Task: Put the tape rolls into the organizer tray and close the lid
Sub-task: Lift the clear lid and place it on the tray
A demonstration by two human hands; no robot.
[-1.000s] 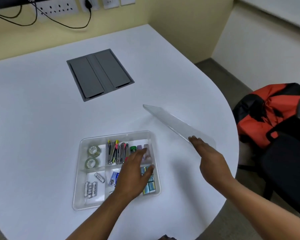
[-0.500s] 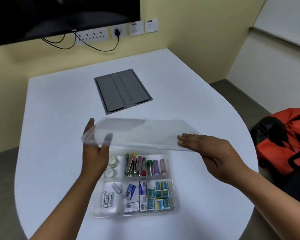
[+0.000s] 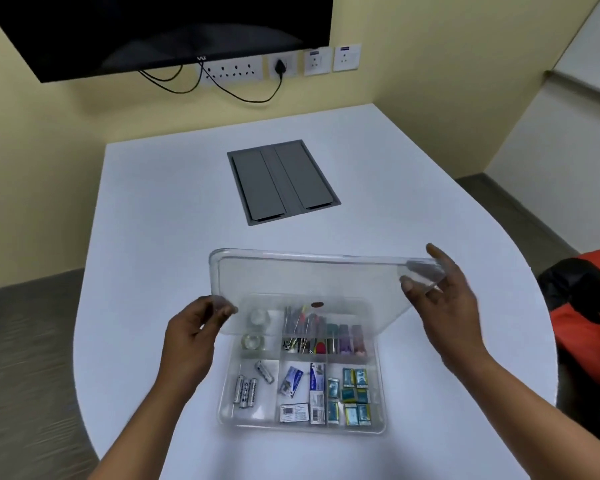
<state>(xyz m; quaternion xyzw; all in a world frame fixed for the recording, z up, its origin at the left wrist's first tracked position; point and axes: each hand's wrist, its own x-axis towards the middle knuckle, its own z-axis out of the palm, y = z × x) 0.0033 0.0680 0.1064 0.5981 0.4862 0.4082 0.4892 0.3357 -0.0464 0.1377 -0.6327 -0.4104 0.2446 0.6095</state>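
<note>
**Inspector:** Yellow walls, a dark screen [image 3: 174, 29] and sockets back the white desk [image 3: 146, 209]; a grey hatch [image 3: 283, 181] sits toward its far edge. What do we record near the front edge?

**Assistant:** We note the organizer tray [image 3: 381, 429], clear and compartmented, resting near the desk's front edge. Above its far half we find the lid [image 3: 309, 282], transparent, tilted with its near side lowest, not yet seated.

**Inspector:** How is it held?

**Assistant:** Our left hand [image 3: 191, 341] pinches the lid's near-left corner; our right hand [image 3: 444, 299] clamps its right edge between thumb and fingers. We judge the two-sided hold is there to keep the lid square for lowering onto the rim.

**Inspector:** And the tape rolls?

**Assistant:** Both tape rolls [image 3: 253, 341] lie in the tray's far-left compartment, one behind the other; they are small clear rings, the farther one blurred through the lid. Batteries [image 3: 246, 391] occupy the compartment in front of them.
</note>
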